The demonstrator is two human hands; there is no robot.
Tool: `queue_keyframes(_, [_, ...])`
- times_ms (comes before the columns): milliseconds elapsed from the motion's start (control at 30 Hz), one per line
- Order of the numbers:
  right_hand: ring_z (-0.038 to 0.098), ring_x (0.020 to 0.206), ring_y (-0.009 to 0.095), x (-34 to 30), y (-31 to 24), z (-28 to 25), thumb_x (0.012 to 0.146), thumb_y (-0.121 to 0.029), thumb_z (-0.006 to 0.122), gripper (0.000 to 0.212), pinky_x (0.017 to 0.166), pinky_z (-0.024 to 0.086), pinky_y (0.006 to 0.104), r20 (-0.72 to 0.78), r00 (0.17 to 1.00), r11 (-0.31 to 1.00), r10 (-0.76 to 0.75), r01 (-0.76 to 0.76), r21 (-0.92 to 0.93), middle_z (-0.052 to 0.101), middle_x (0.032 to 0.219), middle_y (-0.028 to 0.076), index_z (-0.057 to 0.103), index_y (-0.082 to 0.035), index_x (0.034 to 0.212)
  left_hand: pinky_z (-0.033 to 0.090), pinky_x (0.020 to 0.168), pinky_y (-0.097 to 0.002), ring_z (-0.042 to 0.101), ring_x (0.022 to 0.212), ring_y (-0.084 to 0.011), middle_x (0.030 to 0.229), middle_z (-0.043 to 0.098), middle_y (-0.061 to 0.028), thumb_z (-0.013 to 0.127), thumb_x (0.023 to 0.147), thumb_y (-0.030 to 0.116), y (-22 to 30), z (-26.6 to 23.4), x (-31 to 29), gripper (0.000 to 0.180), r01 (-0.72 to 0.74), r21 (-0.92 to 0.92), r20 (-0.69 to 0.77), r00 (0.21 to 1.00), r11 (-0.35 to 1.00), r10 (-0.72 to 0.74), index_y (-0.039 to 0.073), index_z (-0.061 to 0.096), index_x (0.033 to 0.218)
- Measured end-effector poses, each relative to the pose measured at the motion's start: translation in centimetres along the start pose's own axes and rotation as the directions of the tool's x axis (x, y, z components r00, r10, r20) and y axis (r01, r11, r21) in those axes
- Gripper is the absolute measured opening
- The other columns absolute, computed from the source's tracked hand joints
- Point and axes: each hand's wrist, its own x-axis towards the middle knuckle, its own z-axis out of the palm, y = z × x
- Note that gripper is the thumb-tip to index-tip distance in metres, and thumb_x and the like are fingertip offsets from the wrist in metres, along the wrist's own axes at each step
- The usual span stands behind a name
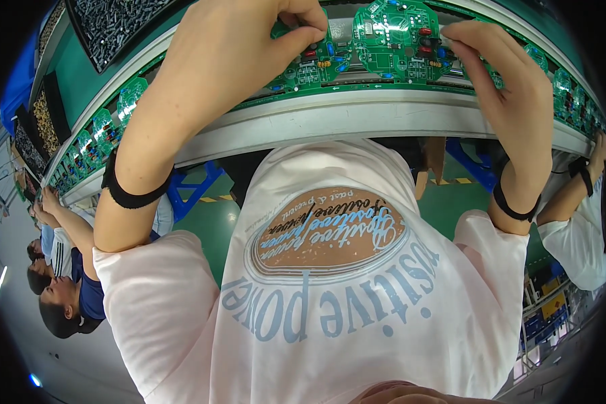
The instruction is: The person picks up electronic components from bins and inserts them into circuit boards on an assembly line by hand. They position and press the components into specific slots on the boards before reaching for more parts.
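Note:
Two round green circuit boards lie side by side at the top of the view, in one panel on a rail. Over the left circuit board (310, 66) my left hand (246, 47) is closed, thumb and forefinger pinched near its upper part; what they hold, if anything, is hidden. My right hand (508, 74) is at the right edge of the right circuit board (384, 50), thumb and forefinger nearly together in a pinch. Whatever is between those fingertips is too small to name. Red, blue and dark components stand on both boards.
A pale metal rail (357, 116) runs across in front of me. More circuit boards (133, 97) continue along it on both sides. A black tray (118, 30) of small dark parts is at upper left. Co-workers sit at left; another person's hand (598, 156) is at far right.

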Motion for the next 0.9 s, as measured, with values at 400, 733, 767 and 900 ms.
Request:
queue_keyframes(400, [0.071, 0.083, 0.025, -6.4, -1.5, -5.2, 0.089, 0.003, 0.072, 0.011, 0.075, 0.056, 0.0314, -0.036, 0.994, 0.925, 0.100, -0.080, 0.372, 0.073, 0.096, 0.016, 0.071, 0.007, 0.099, 0.054, 0.081, -0.0318, 0.071, 0.090, -0.0235, 0.098, 0.075, -0.0114, 0.075, 0.089, 0.003, -1.4, 1.3, -0.1, 0.012, -0.068, 0.015, -0.011, 0.998, 0.998, 0.068, -0.001, 0.074, 0.099])
queue_keyframes(733, [0.073, 0.086, 0.027, -19.4, 1.3, 4.0, 0.088, 0.000, 0.072, 0.017, 0.075, 0.058, 0.0335, 0.552, 0.709, 0.658, 0.439, -0.672, 0.340, 0.074, 0.097, 0.014, 0.072, 0.001, 0.105, 0.054, 0.088, -0.0281, 0.071, 0.094, -0.0183, 0.102, 0.076, -0.0104, 0.072, 0.091, -0.001, -1.1, 2.0, 0.1, 0.011, -0.088, 0.054, 0.027, 0.996, 0.995, 0.087, -0.004, 0.072, 0.102])
queue_keyframes(767, [0.073, 0.086, 0.027, -21.0, 0.6, 5.7, 0.088, 0.000, 0.072, 0.017, 0.075, 0.058, 0.0335, 0.548, 0.703, 0.649, 0.453, -0.682, 0.337, 0.074, 0.097, 0.014, 0.072, 0.001, 0.105, 0.054, 0.088, -0.0282, 0.071, 0.095, -0.0183, 0.102, 0.076, -0.0104, 0.073, 0.091, -0.001, -1.2, 2.1, 0.4, 0.011, -0.091, 0.045, 0.038, 0.995, 0.995, 0.089, -0.005, 0.072, 0.102])
queue_keyframes(900, [0.073, 0.087, 0.031, -24.6, -0.7, 10.5, 0.089, 0.000, 0.071, 0.019, 0.075, 0.058, 0.0366, 0.470, 0.741, 0.659, 0.480, -0.658, 0.365, 0.072, 0.099, 0.015, 0.071, 0.001, 0.108, 0.054, 0.088, -0.0283, 0.072, 0.096, -0.0187, 0.103, 0.076, -0.0107, 0.073, 0.091, -0.001, -0.9, 2.4, 0.7, 0.012, -0.113, 0.056, 0.036, 0.993, 0.992, 0.111, -0.004, 0.073, 0.102])
